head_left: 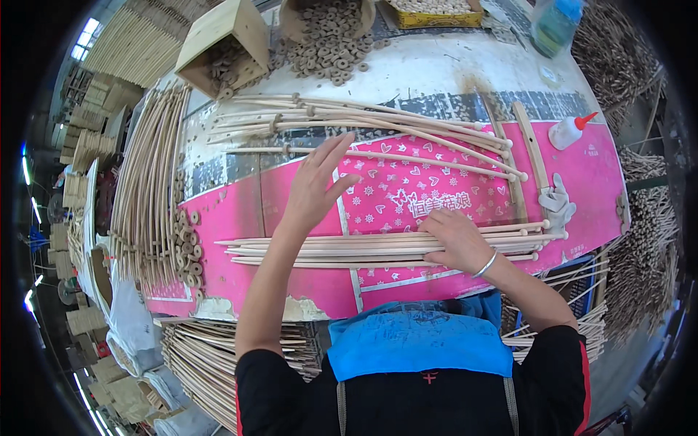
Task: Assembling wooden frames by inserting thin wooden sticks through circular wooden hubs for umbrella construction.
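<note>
Pale knobbed rods (349,248) lie side by side across the near part of the pink sheet (596,167).
I have the right hand (459,241) over them toward their knobbed ends, its fingers bent down; I cannot tell whether they grip. The left hand (320,178) I see with fingers straight and thumb spread, near a lone rod (422,162); contact I cannot judge. Beyond it lies an upper bundle (378,125), with a red-tipped white bottle (565,135) to its right. Farther off, I make out heaped rings (338,43) beside a wooden box (200,40).
</note>
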Demonstrator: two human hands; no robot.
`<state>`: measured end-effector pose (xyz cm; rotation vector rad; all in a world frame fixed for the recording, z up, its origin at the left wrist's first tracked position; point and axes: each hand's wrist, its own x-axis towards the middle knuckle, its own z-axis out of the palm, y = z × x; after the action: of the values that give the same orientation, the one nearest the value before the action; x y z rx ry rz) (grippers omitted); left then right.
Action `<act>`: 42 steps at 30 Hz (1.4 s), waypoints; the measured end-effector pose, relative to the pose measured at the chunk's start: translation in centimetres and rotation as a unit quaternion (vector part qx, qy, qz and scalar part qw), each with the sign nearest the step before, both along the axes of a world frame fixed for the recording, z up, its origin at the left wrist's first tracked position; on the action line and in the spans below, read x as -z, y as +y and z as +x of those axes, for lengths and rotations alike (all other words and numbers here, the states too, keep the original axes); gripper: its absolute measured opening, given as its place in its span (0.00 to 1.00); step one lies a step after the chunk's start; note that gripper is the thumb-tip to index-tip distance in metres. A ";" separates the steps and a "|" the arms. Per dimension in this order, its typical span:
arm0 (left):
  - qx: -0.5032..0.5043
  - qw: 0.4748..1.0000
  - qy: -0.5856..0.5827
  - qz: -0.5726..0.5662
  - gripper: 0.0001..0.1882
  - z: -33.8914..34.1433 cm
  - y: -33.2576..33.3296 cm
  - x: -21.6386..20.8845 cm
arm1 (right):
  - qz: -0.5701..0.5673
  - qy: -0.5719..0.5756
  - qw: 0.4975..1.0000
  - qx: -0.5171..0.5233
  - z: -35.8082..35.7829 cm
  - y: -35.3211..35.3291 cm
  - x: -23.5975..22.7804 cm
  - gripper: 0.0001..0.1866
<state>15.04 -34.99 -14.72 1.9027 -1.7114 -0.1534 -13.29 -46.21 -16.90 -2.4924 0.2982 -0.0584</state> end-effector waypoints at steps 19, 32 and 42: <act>-0.110 0.984 0.042 -0.133 0.07 -6.1 12.1 -0.6 | 0.011 0.036 0.999 0.021 0.0 -0.3 -7.4 0.17; -0.150 0.986 -0.063 -0.031 0.31 11.5 -18.5 3.5 | 0.347 -0.051 0.887 0.300 -3.4 -7.9 -10.2 0.17; -0.217 0.938 -0.257 -0.086 0.13 12.9 -24.9 8.9 | 0.431 -0.040 0.846 0.312 -3.0 -10.7 -7.5 0.14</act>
<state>27.96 -59.85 -23.63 2.2549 -1.4841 0.6952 -16.25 -56.89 -9.37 -1.4192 0.8731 -0.2368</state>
